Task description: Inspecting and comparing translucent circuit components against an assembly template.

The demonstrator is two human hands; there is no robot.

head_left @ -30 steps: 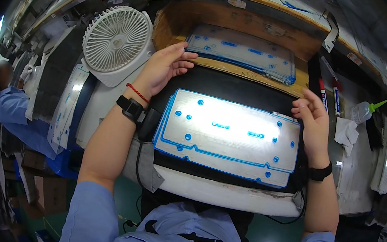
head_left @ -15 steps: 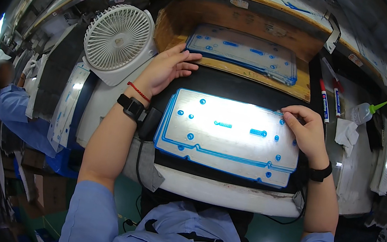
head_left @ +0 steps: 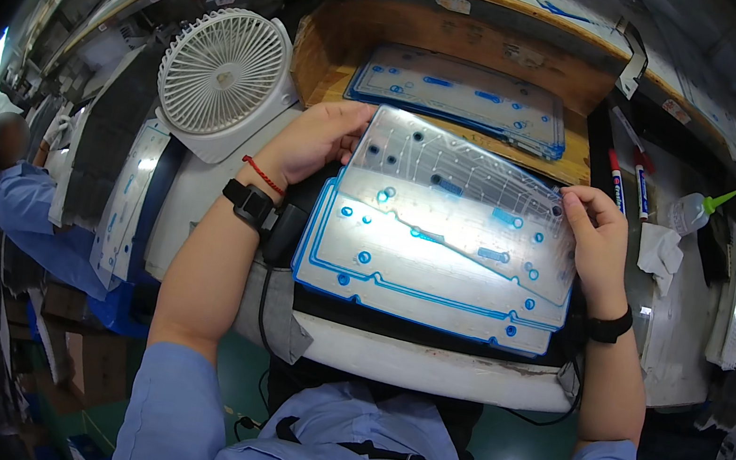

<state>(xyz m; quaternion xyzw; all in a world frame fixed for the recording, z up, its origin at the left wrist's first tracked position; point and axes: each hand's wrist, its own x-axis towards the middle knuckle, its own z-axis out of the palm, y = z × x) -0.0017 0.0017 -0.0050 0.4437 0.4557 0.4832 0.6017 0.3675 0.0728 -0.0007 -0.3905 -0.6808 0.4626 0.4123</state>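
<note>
A thin see-through rectangular panel (head_left: 471, 174) with holes and slots hangs tilted over a stack of similar blue-edged panels (head_left: 380, 279). My left hand (head_left: 319, 142) pinches its upper left corner between thumb and fingers. At the upper right corner, my right hand (head_left: 599, 241) grips the edge with the thumb on the near face. The lifted panel reflects light from above, and its lower edge lies across the stack. Beneath the stack is a black mat (head_left: 355, 317).
Behind the mat, another stack of blue-edged panels (head_left: 460, 91) lies in a wooden tray (head_left: 577, 171). A white fan (head_left: 224, 75) stands at left. Markers (head_left: 618, 182), a crumpled tissue (head_left: 659, 255) and a green-tipped bottle (head_left: 689, 213) are at right. A co-worker (head_left: 35, 195) is at far left.
The top panel has risen off the near stack and tilted up at its far edge. My left hand has closed on its corner; my right hand has lifted slightly with it.
</note>
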